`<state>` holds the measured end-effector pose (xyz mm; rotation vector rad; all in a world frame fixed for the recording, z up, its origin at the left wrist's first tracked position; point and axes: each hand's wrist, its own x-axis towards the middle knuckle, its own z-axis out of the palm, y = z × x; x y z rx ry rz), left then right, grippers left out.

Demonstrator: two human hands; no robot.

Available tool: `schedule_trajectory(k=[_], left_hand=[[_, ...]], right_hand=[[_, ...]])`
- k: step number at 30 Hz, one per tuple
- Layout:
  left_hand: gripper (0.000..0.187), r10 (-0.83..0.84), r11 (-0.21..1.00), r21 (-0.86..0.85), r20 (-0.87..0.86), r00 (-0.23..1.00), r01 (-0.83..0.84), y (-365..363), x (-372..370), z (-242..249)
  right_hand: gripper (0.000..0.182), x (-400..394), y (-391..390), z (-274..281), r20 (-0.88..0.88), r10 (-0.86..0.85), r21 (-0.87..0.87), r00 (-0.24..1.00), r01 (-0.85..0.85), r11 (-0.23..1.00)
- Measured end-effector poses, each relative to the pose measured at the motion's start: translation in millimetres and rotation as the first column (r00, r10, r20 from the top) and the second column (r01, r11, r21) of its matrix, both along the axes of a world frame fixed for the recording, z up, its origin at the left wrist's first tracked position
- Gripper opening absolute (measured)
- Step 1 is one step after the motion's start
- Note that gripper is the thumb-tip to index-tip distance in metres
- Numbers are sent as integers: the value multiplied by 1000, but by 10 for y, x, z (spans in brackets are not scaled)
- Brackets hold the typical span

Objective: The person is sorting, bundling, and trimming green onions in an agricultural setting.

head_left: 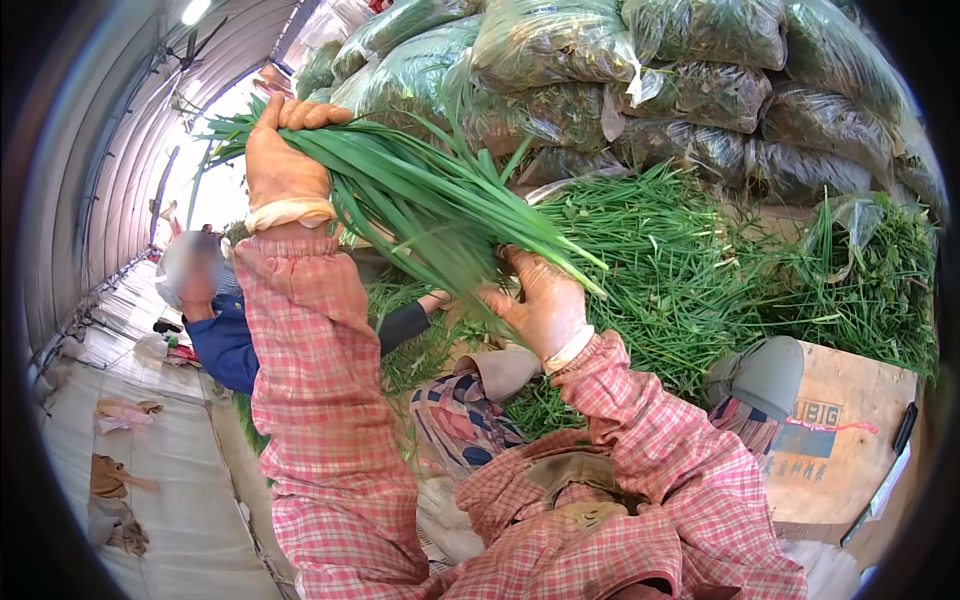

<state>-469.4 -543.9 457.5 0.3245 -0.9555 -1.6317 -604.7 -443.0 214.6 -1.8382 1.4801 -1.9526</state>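
A long bundle of green leafy stalks [430,190] is held up in front of me, slanting down from upper left to lower right. My left hand [288,165], in an orange glove, has its fingers wrapped round the upper left end. Near the lower right end, my right hand [545,300], also gloved, is against the bundle with thumb and fingers apart; part of the bundle beside it is blurred. Below and to the right lies a large heap of loose green stalks [660,270].
Filled plastic bags [560,50] are stacked behind the heap. A printed board [840,400] lies at right, with a black-handled knife [905,430] on its edge. Another person [225,340] in blue sits at left, one hand near the stalks. Cloths [120,470] lie on the floor sheet.
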Motion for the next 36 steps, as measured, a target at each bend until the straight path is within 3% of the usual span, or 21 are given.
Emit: schedule_trajectory(k=[3,7,10,16,22,25,26,27,28,29,31,32,33,35,36], left_hand=[[32,-14,1000,12,-17,1000,14,20,-33,4],[33,-39,999,29,-46,998,40,37,-18,15],[34,19,1000,2,-19,1000,-19,0,17,4],[34,49,998,27,0,999,-49,-48,48,-36],[33,203,977,52,48,978,-205,-92,52,-147],[32,92,996,15,-14,996,-92,-215,276,-136],[32,160,987,5,-7,987,-160,-242,320,-104],[32,229,974,-5,-1,974,-229,-254,357,-54],[32,299,954,-16,4,954,-299,-265,408,-8],[32,296,955,-14,-14,955,-296,-275,461,28],[32,282,959,-8,-46,958,-282,-294,560,82],[31,50,996,-76,-48,998,-53,-316,693,67],[32,62,992,-110,-45,997,-67,-298,676,59],[34,85,982,-165,-36,996,-90,-208,539,-8],[36,283,943,-178,-22,959,-282,-95,324,-47]], right_hand=[[40,155,25,-20,353,204,200,913,-287,937],[36,141,42,61,467,270,157,842,-380,912],[34,178,28,79,458,234,107,858,-314,943],[28,143,-20,5,378,264,75,887,-313,947],[14,90,1,8,89,155,195,984,-170,966],[13,-10,9,-341,-51,187,266,981,-167,949],[16,-99,23,-519,-136,243,446,960,-160,881],[16,-183,69,-798,-110,207,375,972,-152,914],[15,-294,105,-1118,-176,204,471,963,-100,876],[15,-442,141,-1429,-234,267,631,935,-63,773],[14,-805,286,-2223,-343,320,782,883,80,618],[17,-961,379,-2608,-427,358,852,830,238,466],[21,-1044,413,-2826,-493,405,867,770,398,300],[39,-898,407,-1675,-472,504,873,724,301,385],[54,-739,369,-1407,-294,503,885,813,33,465]])
